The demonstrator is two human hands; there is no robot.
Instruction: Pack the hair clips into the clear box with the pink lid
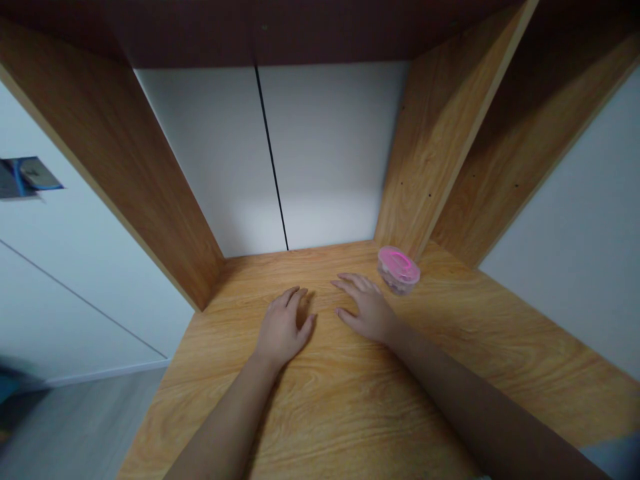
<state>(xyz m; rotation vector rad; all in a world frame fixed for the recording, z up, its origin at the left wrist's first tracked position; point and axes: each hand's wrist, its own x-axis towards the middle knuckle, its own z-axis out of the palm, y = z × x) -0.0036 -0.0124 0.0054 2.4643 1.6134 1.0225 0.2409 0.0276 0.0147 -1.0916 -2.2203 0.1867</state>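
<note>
My left hand (284,327) is over the wooden desktop (330,400), fingers curved and thumb apart, with nothing in it. To its right is my right hand (367,308), also holding nothing, its fingers spread and pointing left. A gap of bare wood lies between the two hands. Just beyond my right hand stands a small clear plastic container (399,270) with a pink lid. Something pale shows through its side, too unclear to name. My right hand is the nearer one to it, and they look apart.
Wooden upright panels rise at the left (125,153) and right (440,133), with a white back panel (325,153) between them. A dark shelf (265,33) hangs overhead. White wall stands to the right (570,213). Grey floor (95,413) shows beyond the desk's left edge.
</note>
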